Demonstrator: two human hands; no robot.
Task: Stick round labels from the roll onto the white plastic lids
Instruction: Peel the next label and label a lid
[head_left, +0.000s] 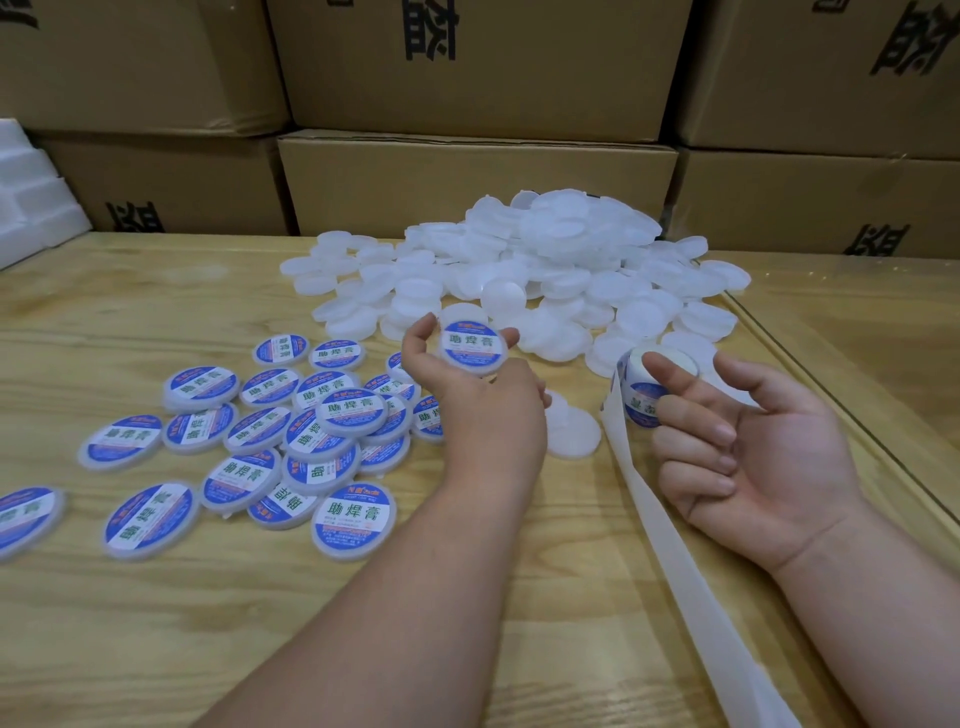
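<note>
Above the wooden desk, the left hand is holding up a labelled lid, its grip pinching the rim between thumb on the left and fingertips on the right, so the blue and white label is facing the camera. To its right, the right hand is lying palm up, thumb spread loosely aside; its index finger is poking through the core of the label roll and the other fingers are curling under it, carrying it just off the desk. A strip of bare white backing paper is trailing from the roll down toward the near right corner. On the left part of the desk, a loose spread of finished lids is lying label-up, several overlapping. Behind the hands, a heap of plain white lids is sitting on the desk, piling highest at the back right; a few plain ones are lying between the two wrists. Brown cardboard boxes with black printed characters are standing stacked along the far edge, and white foam blocks are showing at the far left.
</note>
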